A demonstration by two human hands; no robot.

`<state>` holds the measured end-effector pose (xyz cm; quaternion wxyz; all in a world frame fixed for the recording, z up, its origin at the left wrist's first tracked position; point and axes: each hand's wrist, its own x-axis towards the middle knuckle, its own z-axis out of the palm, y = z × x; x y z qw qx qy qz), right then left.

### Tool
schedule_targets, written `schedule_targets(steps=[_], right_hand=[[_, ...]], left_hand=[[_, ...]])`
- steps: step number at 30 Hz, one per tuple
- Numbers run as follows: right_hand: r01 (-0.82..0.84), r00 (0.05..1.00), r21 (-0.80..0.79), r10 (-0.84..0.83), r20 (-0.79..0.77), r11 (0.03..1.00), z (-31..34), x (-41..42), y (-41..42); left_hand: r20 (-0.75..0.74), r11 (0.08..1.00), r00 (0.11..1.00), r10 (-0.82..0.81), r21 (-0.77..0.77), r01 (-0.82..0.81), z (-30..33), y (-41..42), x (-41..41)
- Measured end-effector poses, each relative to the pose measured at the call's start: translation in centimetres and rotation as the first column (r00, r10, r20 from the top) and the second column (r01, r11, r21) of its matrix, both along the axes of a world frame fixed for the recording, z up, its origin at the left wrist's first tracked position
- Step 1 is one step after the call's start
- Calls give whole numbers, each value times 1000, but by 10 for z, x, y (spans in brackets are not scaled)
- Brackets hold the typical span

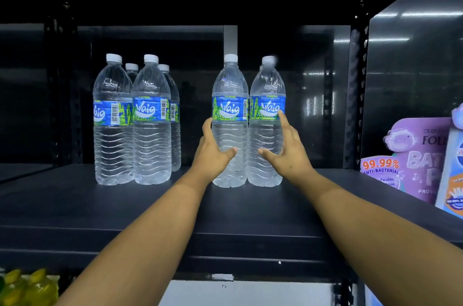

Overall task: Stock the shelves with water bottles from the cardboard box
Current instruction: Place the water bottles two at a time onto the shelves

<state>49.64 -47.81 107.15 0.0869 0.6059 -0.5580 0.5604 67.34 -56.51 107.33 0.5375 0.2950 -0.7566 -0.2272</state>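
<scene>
Two clear water bottles with blue and green labels stand side by side on the black shelf (155,208), mid-right. My left hand (213,155) wraps the left bottle (230,90) below its label, thumb in front and fingers on its left side. My right hand (285,155) clasps the right bottle (268,87) the same way, index finger up along the label's right edge. That bottle's cap looks blurred, and a further cap peeks out behind it. Several matching bottles (151,115) stand in a group to the left. The cardboard box is not in view.
Purple and blue anti-bacterial product packs (423,158) stand at the shelf's right end beside a black upright (355,95). Yellow bottles (27,285) sit on a lower level at the bottom left. Bare shelf lies between the two bottle groups and in front of them.
</scene>
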Motion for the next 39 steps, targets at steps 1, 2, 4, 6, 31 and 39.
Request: schedule_targets(steps=[1,2,4,6,31,39], right_hand=[[-12,1000,6,12,11,1000,0,-1,1],[-19,1000,11,19,17,1000,0,-1,1],[-27,999,13,26,21,1000,0,-1,1],[-31,999,11,31,37,999,0,1,0],[-137,981,182,108,161,974,-7,-8,4],[-153,982,203,126,138,967,-10,-11,2]], left_hand=[[-1,1000,1000,0,2,0,0,0,0],[-2,1000,1000,-2,4,2,-1,0,0],[-10,1000,1000,-12,15,12,0,-1,0],[-33,999,999,-26,41,28,0,-1,1],[152,976,986,-75,215,41,-7,-1,6],[233,973,961,-147,210,98,-9,-14,8]])
